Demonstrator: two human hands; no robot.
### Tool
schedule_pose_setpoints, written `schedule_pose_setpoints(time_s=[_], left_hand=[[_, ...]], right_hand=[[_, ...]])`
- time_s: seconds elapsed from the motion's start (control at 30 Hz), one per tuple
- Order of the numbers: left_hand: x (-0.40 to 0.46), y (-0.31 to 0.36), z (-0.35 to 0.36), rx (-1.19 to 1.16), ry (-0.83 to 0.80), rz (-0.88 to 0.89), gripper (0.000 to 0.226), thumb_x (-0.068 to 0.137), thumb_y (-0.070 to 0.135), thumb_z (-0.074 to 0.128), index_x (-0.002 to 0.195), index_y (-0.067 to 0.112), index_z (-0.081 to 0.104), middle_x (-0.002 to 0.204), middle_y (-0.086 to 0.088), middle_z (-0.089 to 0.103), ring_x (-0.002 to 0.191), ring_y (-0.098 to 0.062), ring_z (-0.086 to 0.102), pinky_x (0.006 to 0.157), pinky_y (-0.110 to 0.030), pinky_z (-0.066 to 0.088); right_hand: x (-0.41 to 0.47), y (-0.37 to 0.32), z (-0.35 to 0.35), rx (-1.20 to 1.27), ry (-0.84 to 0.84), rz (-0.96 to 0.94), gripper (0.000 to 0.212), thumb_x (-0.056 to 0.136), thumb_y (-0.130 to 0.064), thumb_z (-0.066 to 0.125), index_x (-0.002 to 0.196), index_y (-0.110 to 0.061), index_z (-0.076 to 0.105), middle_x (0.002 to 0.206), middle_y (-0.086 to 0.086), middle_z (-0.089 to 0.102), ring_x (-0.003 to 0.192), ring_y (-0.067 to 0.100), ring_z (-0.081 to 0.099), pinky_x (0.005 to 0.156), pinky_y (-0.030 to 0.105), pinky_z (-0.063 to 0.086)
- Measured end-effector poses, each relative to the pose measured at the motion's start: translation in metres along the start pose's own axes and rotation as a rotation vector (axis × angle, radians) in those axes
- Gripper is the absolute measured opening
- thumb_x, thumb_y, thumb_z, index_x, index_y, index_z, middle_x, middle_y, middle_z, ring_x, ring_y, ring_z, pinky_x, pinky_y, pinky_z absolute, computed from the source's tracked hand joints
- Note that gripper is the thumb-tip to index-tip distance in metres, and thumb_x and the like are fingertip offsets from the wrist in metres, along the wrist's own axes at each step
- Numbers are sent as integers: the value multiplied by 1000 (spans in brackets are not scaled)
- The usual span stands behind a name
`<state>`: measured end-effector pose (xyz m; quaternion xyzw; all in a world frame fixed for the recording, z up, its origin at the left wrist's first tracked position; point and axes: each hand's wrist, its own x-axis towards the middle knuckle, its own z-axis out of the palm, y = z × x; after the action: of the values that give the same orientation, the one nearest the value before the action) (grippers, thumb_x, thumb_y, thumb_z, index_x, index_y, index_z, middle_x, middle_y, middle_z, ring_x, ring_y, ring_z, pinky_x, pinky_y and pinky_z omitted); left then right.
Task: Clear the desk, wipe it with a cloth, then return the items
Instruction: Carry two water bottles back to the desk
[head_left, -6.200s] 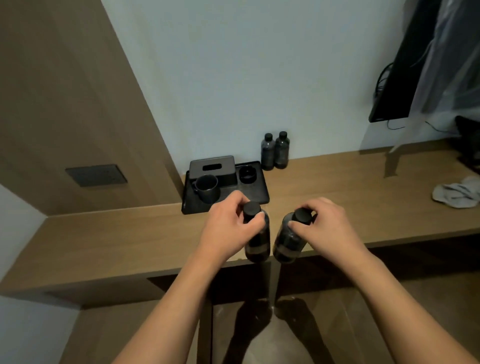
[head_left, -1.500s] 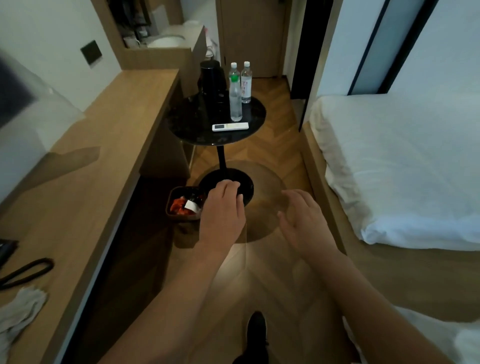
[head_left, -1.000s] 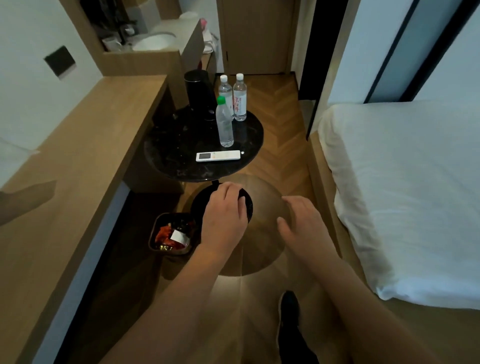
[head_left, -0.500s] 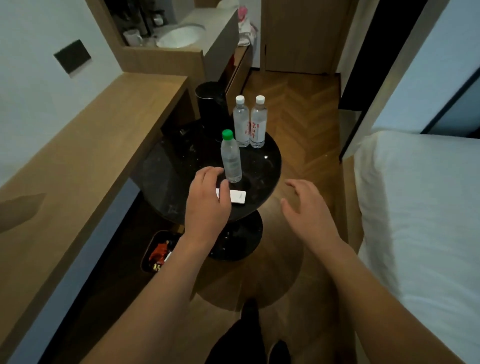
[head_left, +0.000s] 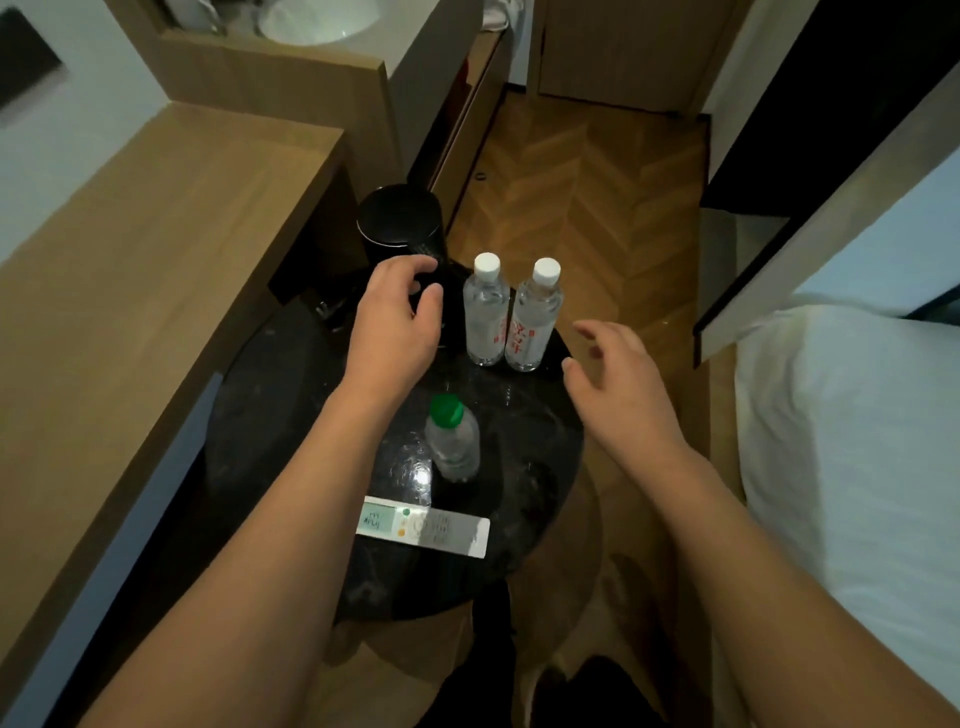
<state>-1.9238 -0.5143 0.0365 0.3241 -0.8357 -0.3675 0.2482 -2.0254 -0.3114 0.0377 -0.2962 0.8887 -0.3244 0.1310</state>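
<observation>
- Desk: long light-wood top along the left side, bare where visible; its far end meets a wood partition below a sink counter.
- Round side table: dark glossy marble-look top, just beside the desk's right edge, carrying all the small items.
- Bottles, 3 total, all upright and capped, clear plastic with clear liquid inside; fill levels can't be read.
- 2 white-cap bottles at the table's far edge, side by side and touching or nearly so; the right one has a red-print label.
- 1 green-cap bottle near the table's centre, apart from the other two.
- 1 white remote with a small screen, lying flat near the table's near edge, just in front of the green-cap bottle.
- 1 black kettle at the table's far-left edge, lid on, contents hidden.
- Left hand: fingers curled around a dark part at the kettle's side, likely the handle; contact is too dark to confirm, so I can't tell whether it grips.
- Right hand: released, fingers loosely spread, holding nothing, over the table's right edge near the white-cap bottles.
- White bed at right; herringbone wood floor.
</observation>
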Motion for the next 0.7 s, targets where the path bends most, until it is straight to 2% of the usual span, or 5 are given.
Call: schedule_pose_setpoints(time_s=[0.2,0.33,0.5,0.6,0.7], left_hand=[[67,-13,33,55,-284,-51,48,101,24,57,147,22,45,152,3,41,137,-13,42,113,-38,42],[90,-20,52,91,-438,-62,56,100,25,60,152,24,38,156,5,38,140,-13,39,113,-32,37],[96,-27,71,145,-517,-93,49,99,26,61,146,28,45,135,5,58,120,-11,54,97,-27,44],[97,-27,73,133,-507,-112,37,98,27,62,134,27,51,120,6,63,108,-12,59,94,-36,50],[96,-25,67,190,-495,-117,35,97,30,64,129,25,53,112,4,65,101,-15,61,90,-44,53]], right_hand=[[87,6,20,-6,-52,6,57,96,-29,59,148,-25,36,150,0,36,133,19,43,111,40,40],[130,13,36,-43,-150,18,64,94,-31,62,150,-24,33,148,6,36,135,27,39,113,43,35],[156,25,45,-80,-207,-7,47,93,-31,64,136,-24,47,132,5,44,122,28,46,101,40,42],[162,30,43,-82,-220,2,38,92,-35,65,124,-20,50,120,3,45,104,26,55,86,41,49],[164,29,39,-98,-214,-62,31,90,-38,66,110,-18,54,107,-2,49,95,22,55,77,35,44]])
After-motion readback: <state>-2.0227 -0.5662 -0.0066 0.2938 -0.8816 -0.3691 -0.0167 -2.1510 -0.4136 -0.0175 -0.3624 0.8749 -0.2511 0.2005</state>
